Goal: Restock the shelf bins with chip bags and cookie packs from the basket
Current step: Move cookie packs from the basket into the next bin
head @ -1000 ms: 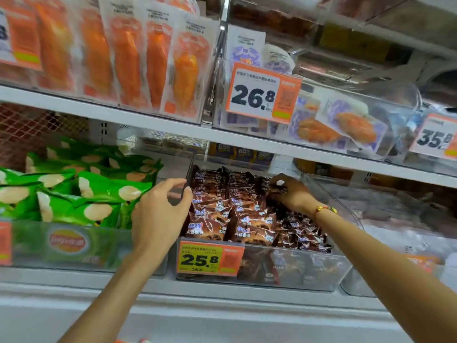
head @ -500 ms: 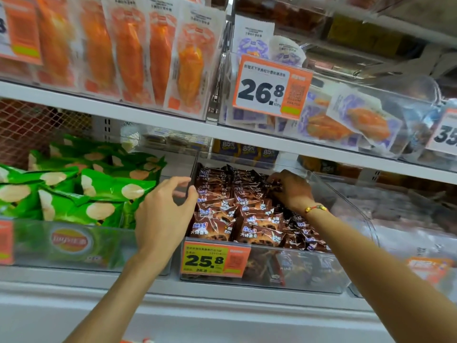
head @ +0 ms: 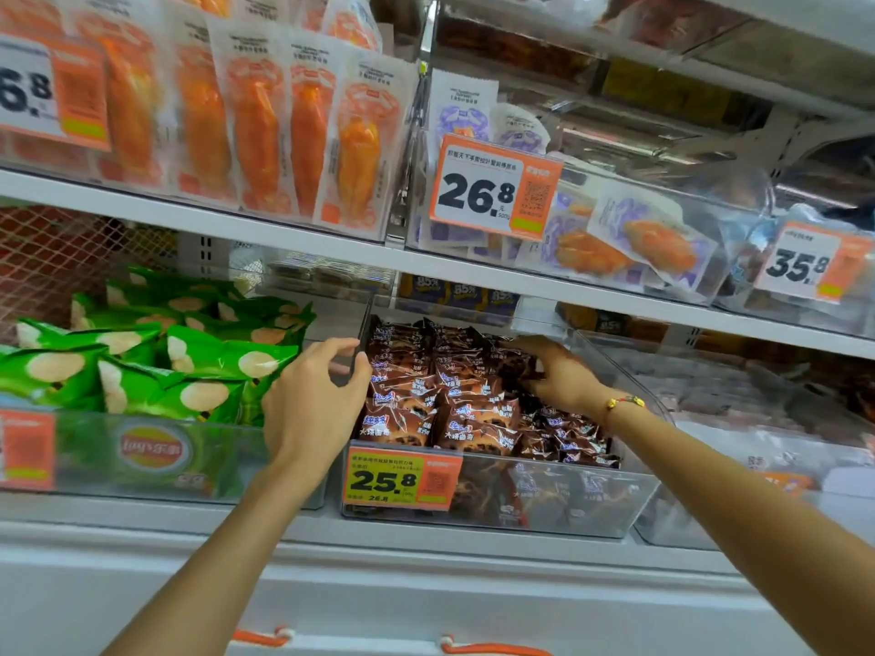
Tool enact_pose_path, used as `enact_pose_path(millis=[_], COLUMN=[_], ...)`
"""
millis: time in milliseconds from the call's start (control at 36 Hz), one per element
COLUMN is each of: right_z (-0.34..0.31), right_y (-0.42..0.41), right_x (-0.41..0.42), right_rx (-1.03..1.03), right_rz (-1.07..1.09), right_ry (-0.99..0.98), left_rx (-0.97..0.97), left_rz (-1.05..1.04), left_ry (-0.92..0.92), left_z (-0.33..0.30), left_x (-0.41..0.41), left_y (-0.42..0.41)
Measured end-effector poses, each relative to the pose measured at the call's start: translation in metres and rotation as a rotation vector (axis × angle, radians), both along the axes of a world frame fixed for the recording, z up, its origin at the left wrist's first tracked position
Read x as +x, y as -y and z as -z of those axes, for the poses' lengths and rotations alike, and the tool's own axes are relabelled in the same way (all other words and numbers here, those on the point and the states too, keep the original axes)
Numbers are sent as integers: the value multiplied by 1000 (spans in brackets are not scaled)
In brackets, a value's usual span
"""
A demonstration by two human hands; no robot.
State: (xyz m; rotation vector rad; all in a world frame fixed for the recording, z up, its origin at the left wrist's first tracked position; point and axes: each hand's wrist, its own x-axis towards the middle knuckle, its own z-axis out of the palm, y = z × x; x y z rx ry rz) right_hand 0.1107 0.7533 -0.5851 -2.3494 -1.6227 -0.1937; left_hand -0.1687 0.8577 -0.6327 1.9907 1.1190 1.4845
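Right hand [head: 556, 371] has slid forward along the cookie packs [head: 454, 395], apparently pressing them down; left hand [head: 312, 409] grips the bin [head: 558, 499] wall.

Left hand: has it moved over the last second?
No. The left hand stays at the left wall of the cookie bin, just above and left of the 25.8 price tag.

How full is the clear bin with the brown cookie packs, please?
Nearly full: brown cookie packs are heaped above the front wall of the clear bin, rising toward the back.
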Motion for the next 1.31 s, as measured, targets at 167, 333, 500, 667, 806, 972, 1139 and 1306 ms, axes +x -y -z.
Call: enact_pose_path(millis=[167,333,500,667,806,972,1139,1306], right_z=[2,13,53,122,193,273,321,354], right_y=[62,132,164,146,138,149,180,185], right_x=[-36,-92,-122,-116,-114,-135,-159,-166], right_rx=[196,244,-190,-654,-865,-908,-1004,-952], right_rz=[-32,-134,-150,-139,-103,33,169,342], right_ry=[-32,-96,7,-113,-150,-278,-348,-642], left_rx=[37,143,284,21,-308,-615,-777,-934], left_rz=[43,47,152,325,421,522,770,903], left_ry=[5,70,176,16,-346,-666,-944,-1016], left_z=[-4,-6,23,103,173,259,333,362], left_x=[-1,-5,-14,-9,-6,-20,-29,-16], left_y=[4,22,94,150,162,177,197,223])
